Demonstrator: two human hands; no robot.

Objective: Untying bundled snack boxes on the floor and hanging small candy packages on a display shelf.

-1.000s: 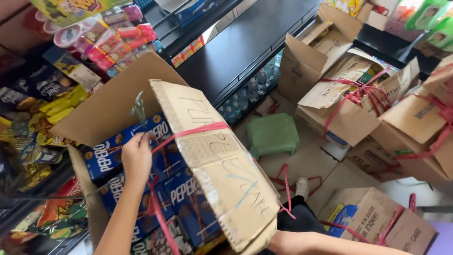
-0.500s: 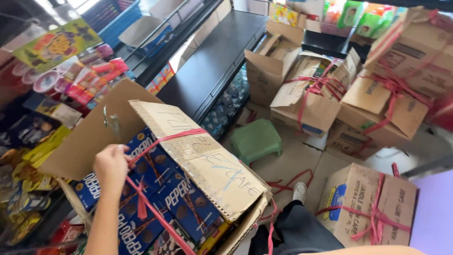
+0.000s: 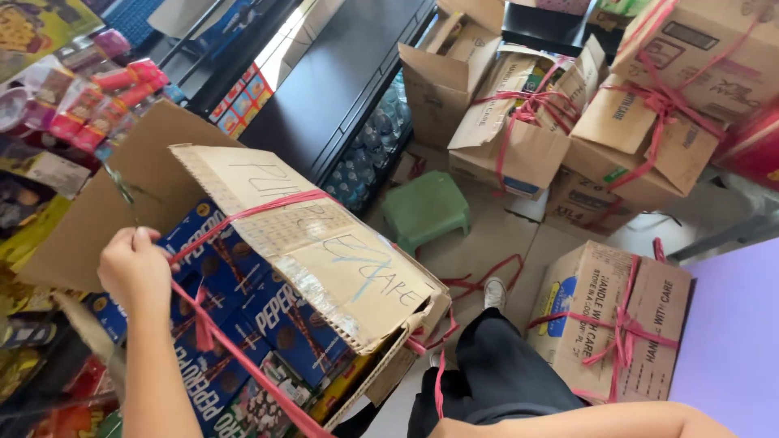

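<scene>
The left hand (image 3: 136, 268) is closed around the pink plastic twine (image 3: 243, 212) at the near left edge of the open cardboard carton (image 3: 146, 154), which sits against the snack shelf (image 3: 36, 186) and is full of blue biscuit-stick boxes (image 3: 280, 324). The twine runs taut from the fist up and right across the raised flap (image 3: 324, 251), another strand slanting down toward the lower edge. The right hand is out of view, only its forearm (image 3: 584, 422) showing; to the right lies open floor with a green stool (image 3: 426, 209), hemmed by tied cartons (image 3: 608, 324)

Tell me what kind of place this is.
Probably a small shop's stock area: colourful packaged snacks on racks, string-tied brown cardboard cartons piled on the floor, and bottled water under a black shelf.
</scene>
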